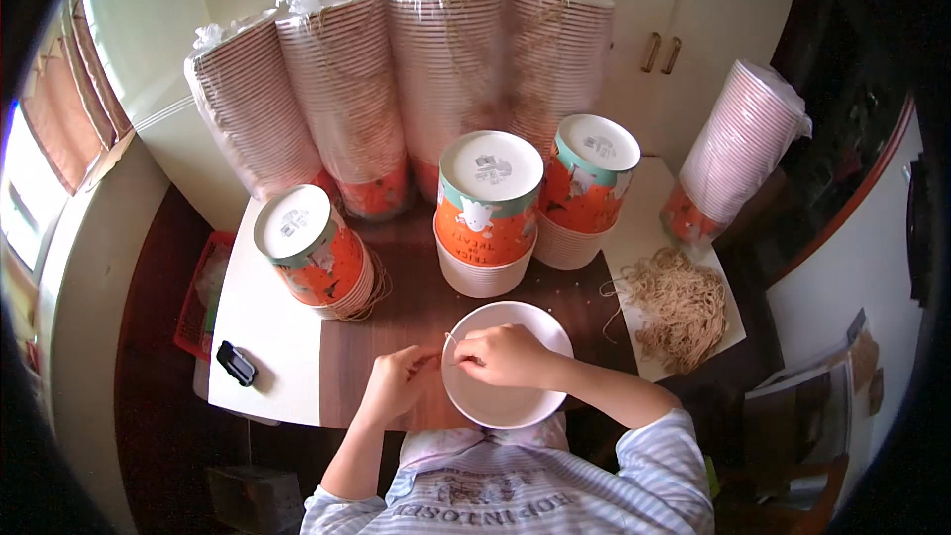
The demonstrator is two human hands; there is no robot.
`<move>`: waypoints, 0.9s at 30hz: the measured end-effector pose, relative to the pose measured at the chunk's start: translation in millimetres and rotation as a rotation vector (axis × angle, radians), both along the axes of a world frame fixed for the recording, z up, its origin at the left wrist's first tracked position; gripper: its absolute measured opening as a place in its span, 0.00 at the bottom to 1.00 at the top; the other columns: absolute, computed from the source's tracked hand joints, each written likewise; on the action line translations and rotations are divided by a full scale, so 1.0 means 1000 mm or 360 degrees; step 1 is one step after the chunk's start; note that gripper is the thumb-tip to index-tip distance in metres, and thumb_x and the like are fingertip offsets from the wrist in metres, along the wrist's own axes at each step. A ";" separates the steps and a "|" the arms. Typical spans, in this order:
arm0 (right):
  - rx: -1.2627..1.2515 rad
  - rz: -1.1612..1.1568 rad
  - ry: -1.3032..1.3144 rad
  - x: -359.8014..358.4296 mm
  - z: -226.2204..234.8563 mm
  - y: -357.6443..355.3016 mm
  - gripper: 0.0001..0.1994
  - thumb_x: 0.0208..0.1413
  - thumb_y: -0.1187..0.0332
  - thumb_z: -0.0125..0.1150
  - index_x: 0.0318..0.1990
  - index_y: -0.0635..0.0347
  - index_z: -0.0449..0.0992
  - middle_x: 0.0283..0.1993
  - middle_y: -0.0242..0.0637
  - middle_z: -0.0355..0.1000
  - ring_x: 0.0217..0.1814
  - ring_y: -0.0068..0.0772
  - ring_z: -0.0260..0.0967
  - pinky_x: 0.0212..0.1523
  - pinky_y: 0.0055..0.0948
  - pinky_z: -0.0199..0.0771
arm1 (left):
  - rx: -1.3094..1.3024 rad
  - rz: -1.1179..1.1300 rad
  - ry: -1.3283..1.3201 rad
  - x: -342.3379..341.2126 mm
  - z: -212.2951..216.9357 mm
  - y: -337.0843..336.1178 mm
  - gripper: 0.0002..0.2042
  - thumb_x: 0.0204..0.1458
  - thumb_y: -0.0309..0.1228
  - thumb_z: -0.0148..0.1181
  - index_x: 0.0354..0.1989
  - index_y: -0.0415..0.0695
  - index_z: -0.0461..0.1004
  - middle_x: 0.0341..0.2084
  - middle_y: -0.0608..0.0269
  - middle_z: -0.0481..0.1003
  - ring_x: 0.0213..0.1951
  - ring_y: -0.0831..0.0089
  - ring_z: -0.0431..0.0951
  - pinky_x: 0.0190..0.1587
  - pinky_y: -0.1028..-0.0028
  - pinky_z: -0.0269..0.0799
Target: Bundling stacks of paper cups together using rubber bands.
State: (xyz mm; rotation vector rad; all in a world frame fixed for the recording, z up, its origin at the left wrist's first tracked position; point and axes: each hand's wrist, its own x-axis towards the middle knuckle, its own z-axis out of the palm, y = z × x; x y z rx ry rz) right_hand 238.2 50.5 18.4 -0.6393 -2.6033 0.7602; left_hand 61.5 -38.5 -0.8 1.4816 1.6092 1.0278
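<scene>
A white paper bucket stands mouth up at the near table edge, right in front of me. My right hand reaches over its mouth, fingers pinched together at the left part of the rim. A short end of pale cord sticks up from those fingertips. My left hand is at the outside of the bucket's left wall, its fingers bent and closed near the rim. Whatever lies between the left fingertips is too small to make out. At the right, a tangled heap of tan cords lies on the table.
Upside-down stacks of orange and teal printed buckets stand left, centre and right. Behind them rise tall plastic-wrapped stacks; another wrapped stack leans at far right. A small black case lies on the table's left.
</scene>
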 end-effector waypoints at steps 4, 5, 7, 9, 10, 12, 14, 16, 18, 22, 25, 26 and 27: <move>-0.0015 0.0015 -0.0016 -0.004 -0.001 -0.001 0.04 0.45 0.67 0.55 0.27 0.51 0.75 0.27 0.31 0.72 0.28 0.39 0.70 0.29 0.35 0.70 | -0.0060 -0.0013 -0.0042 0.002 -0.007 -0.008 0.10 0.47 0.20 0.51 0.39 0.35 0.72 0.27 0.53 0.76 0.31 0.74 0.77 0.33 0.77 0.72; -0.0015 0.0017 -0.0018 -0.005 -0.001 -0.001 0.04 0.45 0.67 0.55 0.27 0.51 0.75 0.27 0.31 0.72 0.28 0.39 0.70 0.29 0.35 0.70 | -0.0039 -0.0016 -0.0084 0.002 -0.008 -0.008 0.10 0.46 0.20 0.51 0.39 0.35 0.72 0.27 0.53 0.76 0.31 0.74 0.77 0.33 0.77 0.72; -0.0025 -0.0003 -0.0024 -0.006 -0.003 0.000 0.04 0.44 0.67 0.55 0.26 0.52 0.76 0.27 0.32 0.72 0.28 0.39 0.70 0.29 0.35 0.70 | -0.0018 -0.0019 -0.0128 0.003 -0.010 -0.009 0.11 0.46 0.19 0.50 0.39 0.35 0.72 0.27 0.54 0.76 0.30 0.75 0.77 0.33 0.77 0.72; -0.0027 -0.0013 -0.0054 -0.007 -0.004 0.000 0.04 0.44 0.67 0.55 0.27 0.52 0.76 0.28 0.32 0.72 0.29 0.39 0.70 0.29 0.35 0.70 | -0.0014 -0.0040 -0.0143 0.002 -0.011 -0.009 0.10 0.46 0.20 0.51 0.39 0.34 0.71 0.27 0.53 0.76 0.31 0.75 0.77 0.33 0.78 0.72; -0.0029 -0.0023 -0.0081 -0.007 -0.004 0.000 0.04 0.44 0.67 0.55 0.27 0.52 0.75 0.28 0.32 0.72 0.29 0.39 0.70 0.29 0.35 0.71 | -0.0013 -0.0038 -0.0143 0.002 -0.011 -0.009 0.10 0.46 0.20 0.51 0.39 0.34 0.71 0.27 0.53 0.76 0.31 0.75 0.77 0.33 0.78 0.72; -0.0028 -0.0041 -0.0068 -0.008 -0.004 -0.001 0.04 0.44 0.67 0.55 0.27 0.53 0.75 0.28 0.32 0.72 0.29 0.39 0.70 0.29 0.35 0.71 | -0.0013 -0.0037 -0.0161 0.001 -0.013 -0.010 0.10 0.46 0.20 0.51 0.38 0.34 0.71 0.26 0.53 0.76 0.30 0.75 0.77 0.32 0.78 0.72; -0.0025 -0.0060 -0.0057 -0.008 -0.003 -0.001 0.04 0.44 0.67 0.55 0.27 0.53 0.75 0.28 0.32 0.72 0.29 0.39 0.70 0.29 0.35 0.71 | -0.0003 -0.0037 -0.0172 0.001 -0.014 -0.010 0.10 0.46 0.20 0.51 0.38 0.33 0.71 0.26 0.53 0.76 0.30 0.75 0.77 0.32 0.78 0.72; -0.0056 -0.0071 -0.0073 -0.008 -0.003 -0.001 0.04 0.44 0.67 0.54 0.27 0.53 0.75 0.28 0.32 0.72 0.29 0.38 0.71 0.29 0.35 0.71 | 0.0007 -0.0038 -0.0183 0.001 -0.016 -0.010 0.10 0.46 0.20 0.51 0.38 0.33 0.71 0.26 0.53 0.76 0.30 0.75 0.77 0.32 0.78 0.72; -0.0056 -0.0063 -0.0062 -0.008 -0.004 0.000 0.04 0.44 0.67 0.54 0.27 0.53 0.75 0.28 0.32 0.72 0.29 0.38 0.71 0.29 0.35 0.71 | 0.0020 -0.0046 -0.0185 0.001 -0.018 -0.010 0.10 0.46 0.20 0.51 0.38 0.33 0.71 0.27 0.53 0.76 0.31 0.75 0.77 0.33 0.78 0.72; -0.0024 -0.0045 -0.0078 -0.009 -0.001 -0.002 0.05 0.44 0.67 0.54 0.28 0.53 0.75 0.27 0.33 0.72 0.28 0.39 0.70 0.28 0.35 0.70 | 0.0031 -0.0053 -0.0159 0.002 -0.011 -0.012 0.10 0.46 0.20 0.51 0.38 0.33 0.71 0.27 0.53 0.76 0.31 0.75 0.77 0.33 0.78 0.72; -0.0011 -0.0039 -0.0028 -0.009 -0.006 -0.001 0.05 0.44 0.67 0.54 0.28 0.53 0.75 0.26 0.33 0.71 0.27 0.40 0.70 0.28 0.35 0.70 | 0.0025 -0.0054 -0.0143 0.004 -0.009 -0.011 0.11 0.45 0.20 0.52 0.39 0.34 0.71 0.27 0.53 0.76 0.32 0.75 0.77 0.33 0.77 0.72; -0.0011 -0.0042 -0.0030 -0.009 -0.004 -0.002 0.05 0.44 0.67 0.54 0.28 0.53 0.75 0.26 0.33 0.71 0.27 0.40 0.70 0.28 0.35 0.70 | 0.0035 -0.0042 -0.0106 0.005 -0.009 -0.011 0.11 0.45 0.21 0.52 0.38 0.34 0.71 0.27 0.52 0.76 0.31 0.74 0.77 0.32 0.77 0.72; -0.0042 -0.0050 -0.0073 -0.009 -0.001 -0.002 0.05 0.44 0.67 0.53 0.28 0.53 0.75 0.27 0.34 0.72 0.29 0.40 0.71 0.30 0.36 0.71 | 0.0045 -0.0031 -0.0070 0.006 -0.009 -0.010 0.10 0.45 0.21 0.53 0.38 0.35 0.72 0.27 0.52 0.76 0.30 0.74 0.77 0.32 0.77 0.72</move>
